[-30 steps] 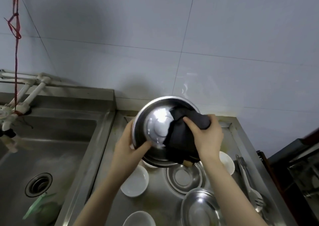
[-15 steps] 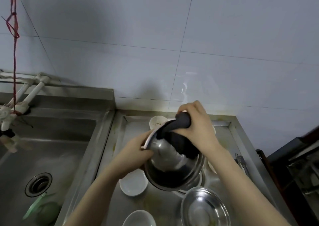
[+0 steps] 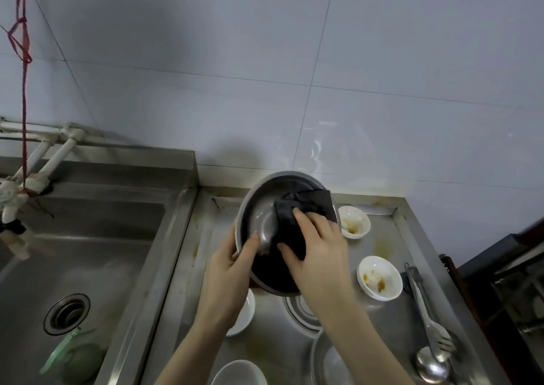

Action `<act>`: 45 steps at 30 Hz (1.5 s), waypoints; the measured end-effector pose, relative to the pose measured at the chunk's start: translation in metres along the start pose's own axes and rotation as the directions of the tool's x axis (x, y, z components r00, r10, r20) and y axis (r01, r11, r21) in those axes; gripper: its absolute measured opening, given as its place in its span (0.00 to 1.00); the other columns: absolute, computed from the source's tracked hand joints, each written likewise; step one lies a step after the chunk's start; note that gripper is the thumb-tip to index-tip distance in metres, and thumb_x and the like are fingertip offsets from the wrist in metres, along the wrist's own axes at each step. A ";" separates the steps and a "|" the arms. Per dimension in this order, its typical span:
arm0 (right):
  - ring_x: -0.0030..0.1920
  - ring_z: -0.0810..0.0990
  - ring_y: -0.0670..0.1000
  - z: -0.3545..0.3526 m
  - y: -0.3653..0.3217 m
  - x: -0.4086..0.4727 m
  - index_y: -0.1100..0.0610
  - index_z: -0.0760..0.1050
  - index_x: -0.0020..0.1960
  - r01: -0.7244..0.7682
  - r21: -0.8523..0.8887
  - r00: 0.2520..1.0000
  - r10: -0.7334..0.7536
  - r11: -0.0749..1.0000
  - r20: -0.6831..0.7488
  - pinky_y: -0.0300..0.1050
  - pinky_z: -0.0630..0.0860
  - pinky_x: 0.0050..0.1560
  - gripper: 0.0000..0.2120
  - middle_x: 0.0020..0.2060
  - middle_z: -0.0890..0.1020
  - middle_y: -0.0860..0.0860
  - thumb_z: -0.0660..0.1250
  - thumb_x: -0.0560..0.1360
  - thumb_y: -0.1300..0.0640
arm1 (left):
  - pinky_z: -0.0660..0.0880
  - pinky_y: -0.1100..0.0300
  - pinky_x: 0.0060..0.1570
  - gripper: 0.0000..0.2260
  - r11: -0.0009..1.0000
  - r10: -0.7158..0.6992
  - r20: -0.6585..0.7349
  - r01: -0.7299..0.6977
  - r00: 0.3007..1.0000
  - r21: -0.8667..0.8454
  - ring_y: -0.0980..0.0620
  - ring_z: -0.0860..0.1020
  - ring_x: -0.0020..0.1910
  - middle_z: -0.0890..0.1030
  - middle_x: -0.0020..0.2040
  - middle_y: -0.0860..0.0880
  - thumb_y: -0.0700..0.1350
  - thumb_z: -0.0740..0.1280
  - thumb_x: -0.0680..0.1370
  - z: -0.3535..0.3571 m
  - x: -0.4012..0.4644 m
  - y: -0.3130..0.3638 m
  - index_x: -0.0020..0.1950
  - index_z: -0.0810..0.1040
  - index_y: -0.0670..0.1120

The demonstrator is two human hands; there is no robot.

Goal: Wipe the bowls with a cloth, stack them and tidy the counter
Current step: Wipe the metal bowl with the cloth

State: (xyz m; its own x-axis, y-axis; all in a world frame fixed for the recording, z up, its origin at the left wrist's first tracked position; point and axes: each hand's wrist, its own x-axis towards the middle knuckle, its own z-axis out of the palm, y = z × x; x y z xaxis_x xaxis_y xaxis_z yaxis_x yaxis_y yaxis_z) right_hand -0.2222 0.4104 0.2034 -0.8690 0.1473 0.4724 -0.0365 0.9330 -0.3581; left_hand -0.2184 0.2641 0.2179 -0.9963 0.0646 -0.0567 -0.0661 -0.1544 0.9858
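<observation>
Since half a second earlier, the round steel bowl (image 3: 266, 208) had tipped its inside toward the camera, at frame centre. Left hand (image 3: 232, 270) gripped its lower-left rim; right hand (image 3: 319, 250) pressed the dark grey cloth (image 3: 297, 217) flat inside (fingers straight). Two sauce-smeared small white bowls (image 3: 379, 277) waited right of it.

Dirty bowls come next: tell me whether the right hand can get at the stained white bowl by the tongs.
Probably yes, once freed: the right hand presses the dark cloth into the metal bowl; the stained white bowl sits uncovered just right of it.
</observation>
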 end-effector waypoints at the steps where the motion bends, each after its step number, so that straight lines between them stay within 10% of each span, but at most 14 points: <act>1: 0.56 0.78 0.58 -0.001 -0.003 0.003 0.58 0.77 0.64 -0.015 0.081 1.000 0.014 0.997 0.010 0.50 0.74 0.59 0.27 0.57 0.80 0.54 0.76 0.66 0.60 | 0.82 0.55 0.42 0.10 1.000 0.018 0.006 -0.018 1.000 0.008 0.51 0.85 0.48 0.87 0.48 0.52 0.44 0.63 0.82 0.000 -0.001 0.001 0.60 0.80 0.53; 5: 0.60 0.76 0.45 -0.016 -0.017 0.023 0.55 0.78 0.63 0.005 0.439 0.999 -0.028 0.898 0.046 0.26 0.64 0.62 0.24 0.58 0.81 0.49 0.70 0.69 0.68 | 0.82 0.56 0.47 0.13 0.997 0.046 0.036 -0.048 0.998 0.061 0.53 0.85 0.52 0.86 0.52 0.53 0.46 0.62 0.83 0.003 0.006 0.007 0.66 0.77 0.53; 9: 0.56 0.79 0.47 -0.021 -0.011 0.016 0.55 0.81 0.60 0.194 0.495 0.889 -0.365 0.847 0.276 0.38 0.74 0.61 0.23 0.55 0.81 0.48 0.64 0.67 0.70 | 0.81 0.45 0.55 0.13 0.994 0.075 -0.082 -0.068 0.994 0.090 0.51 0.84 0.54 0.86 0.52 0.53 0.52 0.58 0.84 -0.009 0.018 0.012 0.63 0.80 0.55; 15: 0.56 0.78 0.60 -0.007 -0.010 0.026 0.59 0.79 0.62 0.035 0.062 0.994 -0.029 0.997 -0.101 0.54 0.77 0.57 0.21 0.57 0.80 0.56 0.67 0.70 0.69 | 0.81 0.57 0.48 0.13 0.997 0.075 -0.058 -0.073 0.996 0.029 0.54 0.84 0.50 0.86 0.49 0.53 0.49 0.57 0.85 0.001 0.008 0.011 0.60 0.80 0.52; 18: 0.61 0.76 0.54 -0.008 -0.027 0.028 0.57 0.77 0.64 -0.010 0.274 0.998 0.028 0.962 -0.060 0.42 0.68 0.65 0.20 0.60 0.79 0.52 0.63 0.73 0.64 | 0.81 0.58 0.49 0.12 0.998 0.062 -0.034 -0.061 0.997 0.019 0.56 0.84 0.51 0.86 0.51 0.54 0.49 0.58 0.84 0.009 0.007 0.014 0.62 0.79 0.52; 22: 0.58 0.78 0.48 -0.022 -0.026 0.015 0.52 0.77 0.63 0.139 0.486 0.927 -0.286 0.863 0.243 0.39 0.73 0.60 0.20 0.57 0.81 0.47 0.62 0.73 0.64 | 0.80 0.56 0.53 0.13 0.996 0.090 -0.091 -0.087 0.992 0.035 0.54 0.83 0.53 0.86 0.50 0.54 0.50 0.58 0.84 -0.003 0.016 0.018 0.60 0.81 0.52; 25: 0.52 0.81 0.54 -0.020 -0.009 0.012 0.54 0.81 0.58 0.303 0.119 0.925 -0.321 0.946 0.203 0.48 0.81 0.47 0.21 0.53 0.83 0.49 0.67 0.67 0.66 | 0.81 0.49 0.54 0.13 0.991 0.122 -0.113 -0.115 0.986 0.072 0.53 0.83 0.54 0.85 0.51 0.54 0.50 0.57 0.84 -0.010 0.017 0.017 0.63 0.80 0.54; 28: 0.52 0.81 0.60 -0.012 -0.004 0.019 0.60 0.79 0.60 0.162 -0.137 0.987 -0.163 0.977 -0.002 0.53 0.82 0.45 0.27 0.54 0.82 0.56 0.72 0.61 0.72 | 0.81 0.43 0.56 0.17 0.988 0.137 -0.058 -0.133 0.989 0.080 0.50 0.82 0.59 0.83 0.60 0.51 0.55 0.58 0.83 -0.005 0.012 0.018 0.70 0.75 0.56; 33: 0.63 0.75 0.50 -0.020 -0.028 0.035 0.56 0.74 0.67 -0.003 0.361 1.000 0.008 0.932 -0.013 0.42 0.69 0.67 0.21 0.64 0.78 0.51 0.61 0.75 0.66 | 0.81 0.45 0.55 0.14 0.997 0.071 -0.031 -0.070 0.997 0.030 0.54 0.83 0.55 0.85 0.56 0.53 0.51 0.58 0.84 0.012 0.008 0.019 0.67 0.77 0.54; 41: 0.55 0.78 0.40 -0.045 -0.003 0.021 0.48 0.78 0.60 -0.020 0.518 0.876 -0.235 0.855 0.421 0.33 0.72 0.57 0.20 0.53 0.82 0.41 0.64 0.75 0.68 | 0.78 0.41 0.60 0.14 0.991 0.103 -0.028 -0.101 0.994 0.083 0.52 0.82 0.57 0.85 0.55 0.52 0.49 0.58 0.85 -0.008 0.015 0.013 0.66 0.79 0.54; 45: 0.53 0.79 0.40 -0.057 0.020 0.018 0.35 0.76 0.53 -0.289 0.668 0.957 0.181 0.686 0.228 0.48 0.76 0.59 0.24 0.48 0.82 0.35 0.64 0.77 0.67 | 0.77 0.49 0.63 0.17 0.983 0.105 -0.073 -0.092 0.992 0.159 0.58 0.79 0.61 0.82 0.61 0.57 0.46 0.63 0.83 -0.022 0.018 0.003 0.70 0.74 0.60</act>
State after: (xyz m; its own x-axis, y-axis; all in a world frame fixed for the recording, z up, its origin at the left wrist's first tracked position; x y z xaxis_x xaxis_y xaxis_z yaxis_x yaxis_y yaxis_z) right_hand -0.2106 0.4501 0.2507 -0.9506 0.2349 0.2031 -0.1032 0.3780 -0.9200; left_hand -0.2380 0.2429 0.2164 -0.9991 -0.0243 0.0355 0.0355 -0.0011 0.9994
